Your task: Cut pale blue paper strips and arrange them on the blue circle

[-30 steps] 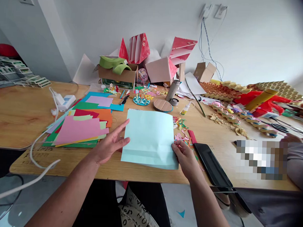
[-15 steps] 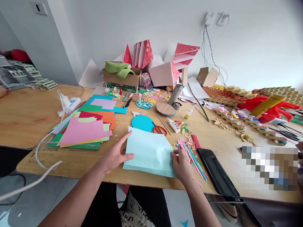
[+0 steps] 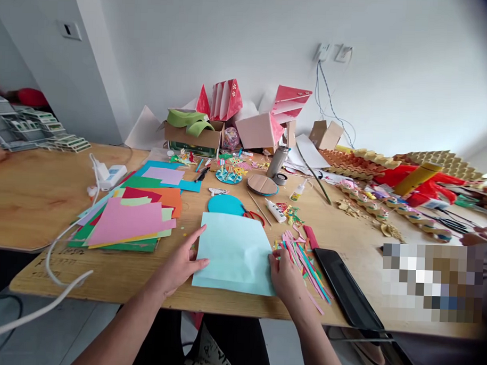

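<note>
At nine o'clock of the pale blue paper (image 3: 233,251), the left hand (image 3: 182,263) has thumb and forefinger spread; that loose hold could let the sheet skew. Toward eleven, a cardboard box (image 3: 213,135) holds green material (image 3: 190,119). The paper sits mid-counter (image 3: 365,224), near edge; red-handled scissors (image 3: 255,213) at one could snag it. The white bottle's (image 3: 275,211) contents are hidden. At three, the right hand's (image 3: 286,274) fingers pinch the edge; tugging could crease it.

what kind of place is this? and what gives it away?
Likely a craft workroom or classroom: a stack of coloured paper, red-handled scissors and a heap of cut paper strips share the wooden table.
</note>
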### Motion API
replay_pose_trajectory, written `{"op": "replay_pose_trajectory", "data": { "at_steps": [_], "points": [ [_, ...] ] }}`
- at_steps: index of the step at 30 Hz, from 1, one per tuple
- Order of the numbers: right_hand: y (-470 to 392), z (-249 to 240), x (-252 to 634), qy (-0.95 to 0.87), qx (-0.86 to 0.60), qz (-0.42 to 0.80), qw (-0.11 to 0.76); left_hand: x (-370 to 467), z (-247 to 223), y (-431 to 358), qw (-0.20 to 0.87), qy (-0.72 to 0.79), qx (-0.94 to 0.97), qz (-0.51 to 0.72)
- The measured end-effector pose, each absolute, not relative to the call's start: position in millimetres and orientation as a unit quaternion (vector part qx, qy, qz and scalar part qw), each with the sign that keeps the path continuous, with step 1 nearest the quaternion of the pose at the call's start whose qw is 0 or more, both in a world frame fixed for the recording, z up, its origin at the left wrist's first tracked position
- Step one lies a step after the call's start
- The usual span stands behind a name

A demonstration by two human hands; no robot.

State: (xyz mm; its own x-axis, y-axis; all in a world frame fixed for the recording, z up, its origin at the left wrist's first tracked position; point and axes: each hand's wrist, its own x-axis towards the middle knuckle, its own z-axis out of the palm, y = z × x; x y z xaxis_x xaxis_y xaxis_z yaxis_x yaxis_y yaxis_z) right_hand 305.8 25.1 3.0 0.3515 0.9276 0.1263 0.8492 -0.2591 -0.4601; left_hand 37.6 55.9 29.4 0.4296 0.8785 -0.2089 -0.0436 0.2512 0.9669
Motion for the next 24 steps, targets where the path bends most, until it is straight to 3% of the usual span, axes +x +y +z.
{"op": "replay_pose_trajectory", "data": {
  "at_steps": [2, 8, 16, 21, 24],
  "points": [
    [22.7, 0.8, 305.2, -0.574, -0.793, 0.087, 0.185, 37.0, 21.3, 55.5, 0.623, 0.451, 0.542, 0.339],
    [20.4, 12.3, 297.5, -0.582, -0.804, 0.08, 0.094, 38.1, 3.1, 51.2, 0.331, 0.519, 0.691, 0.378],
    [16.3, 22.6, 288.2, -0.581, -0.81, 0.064, 0.04, 37.6, 3.6, 32.8, 0.129, 0.536, 0.757, 0.35],
    [14.8, 24.9, 286.4, -0.574, -0.815, 0.071, 0.018, 43.7, 12.5, 4.9, -0.03, 0.463, 0.814, 0.349],
    [13.7, 27.1, 283.9, -0.57, -0.819, 0.062, 0.005, 53.7, 9.9, -14.7, -0.076, 0.367, 0.882, 0.286]
  ]
}}
